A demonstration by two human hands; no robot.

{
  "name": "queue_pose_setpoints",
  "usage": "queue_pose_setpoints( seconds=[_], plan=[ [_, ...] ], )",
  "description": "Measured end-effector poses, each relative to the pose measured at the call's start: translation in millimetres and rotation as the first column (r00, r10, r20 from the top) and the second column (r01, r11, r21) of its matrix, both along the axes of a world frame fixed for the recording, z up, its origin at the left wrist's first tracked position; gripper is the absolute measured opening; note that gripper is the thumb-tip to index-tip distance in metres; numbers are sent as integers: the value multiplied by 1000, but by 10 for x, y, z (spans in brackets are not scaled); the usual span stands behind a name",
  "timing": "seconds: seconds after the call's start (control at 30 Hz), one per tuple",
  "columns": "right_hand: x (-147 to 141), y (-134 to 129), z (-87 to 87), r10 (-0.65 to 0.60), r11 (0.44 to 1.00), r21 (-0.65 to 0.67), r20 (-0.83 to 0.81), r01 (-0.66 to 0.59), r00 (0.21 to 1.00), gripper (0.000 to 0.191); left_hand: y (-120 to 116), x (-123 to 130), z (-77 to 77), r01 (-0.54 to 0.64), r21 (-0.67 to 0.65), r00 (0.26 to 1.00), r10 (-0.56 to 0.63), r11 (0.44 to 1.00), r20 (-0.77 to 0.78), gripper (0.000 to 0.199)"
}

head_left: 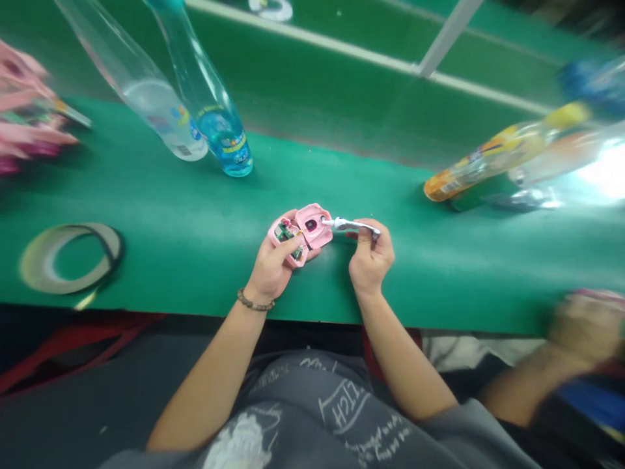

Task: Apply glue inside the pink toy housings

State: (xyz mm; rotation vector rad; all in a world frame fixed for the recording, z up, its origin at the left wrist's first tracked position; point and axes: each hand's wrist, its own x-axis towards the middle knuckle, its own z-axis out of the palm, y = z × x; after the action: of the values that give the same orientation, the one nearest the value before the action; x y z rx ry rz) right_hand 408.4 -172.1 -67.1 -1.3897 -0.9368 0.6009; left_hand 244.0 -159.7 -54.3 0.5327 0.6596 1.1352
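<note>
My left hand (269,266) is closed around an opened pink plastic casing (323,237), its thumb lying across the middle. One half of the casing shows a green circuit board (285,231); the other has a dark round opening. Between the fingers of my right hand (372,259) is a slim, flattened white tube with a nozzle (347,225), which looks like a glue tube. The nozzle tip meets the casing's right half, near a small hole. Both hands are held just above the green tabletop (322,169).
Two clear bottles, one with blue liquid (233,150), stand behind on the left. A tape roll (73,259) lies at left, below a blurred pile of pink parts (29,111). An orange-yellow bottle (469,166) is at right. Another person's hand (586,329) is at far right.
</note>
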Motion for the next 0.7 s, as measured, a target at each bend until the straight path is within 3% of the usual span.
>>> queue_pose_setpoints(
  seconds=[0.17,0.57,0.7],
  plan=[
    [2,-6,-22,-17,999,36,70,15,997,11,-9,6,25,-28,-41,1000,27,999,-15,52],
    [0,-58,-60,13,994,100,304,-46,953,19,-10,8,1,-28,-29,1000,28,999,-2,52],
    [-6,-46,-49,-17,983,178,372,-54,928,17,-13,7,-9,-31,-39,999,31,999,-6,52]
  ],
)
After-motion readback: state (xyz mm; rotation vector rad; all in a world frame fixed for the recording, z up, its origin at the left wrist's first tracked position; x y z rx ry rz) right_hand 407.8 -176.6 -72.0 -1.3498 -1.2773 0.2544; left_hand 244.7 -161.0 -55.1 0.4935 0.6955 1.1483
